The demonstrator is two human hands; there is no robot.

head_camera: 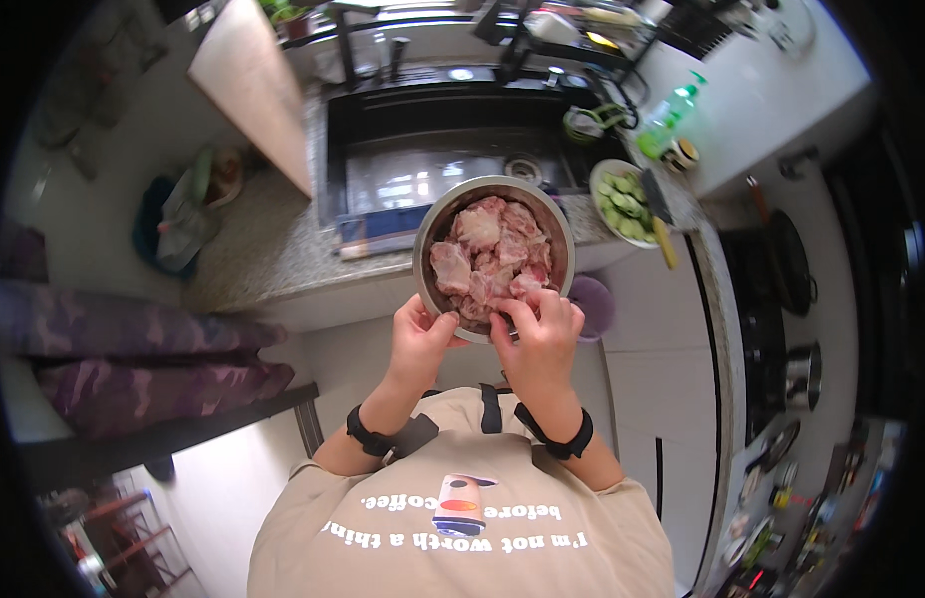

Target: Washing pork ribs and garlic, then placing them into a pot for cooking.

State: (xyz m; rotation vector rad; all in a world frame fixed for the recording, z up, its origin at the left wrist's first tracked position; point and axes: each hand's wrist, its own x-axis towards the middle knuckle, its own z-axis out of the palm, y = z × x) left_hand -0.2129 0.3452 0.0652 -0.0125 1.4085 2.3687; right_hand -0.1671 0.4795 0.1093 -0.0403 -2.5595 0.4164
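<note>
A round stainless steel bowl (564,224) is held in front of me, at the front edge of the sink. Raw meat chunks (499,243) fill much of it. My left hand (417,340) grips the bowl's near left rim, thumb on top and fingers partly hidden beneath. My right hand (541,336) reaches over the near right rim, its fingertips at the meat; whether they pinch a piece cannot be told. Behind the bowl lies the black sink (417,149) with its drain. A plate of sliced cucumber (625,205) stands right of the sink.
A knife (662,224) lies across the plate's right side. Beyond it stand a green pump bottle (668,123) and a small jar (680,155). A wooden board (249,90) leans at the sink's left. Below the bowl's right side is a purple bucket (593,308). Pans are at far right.
</note>
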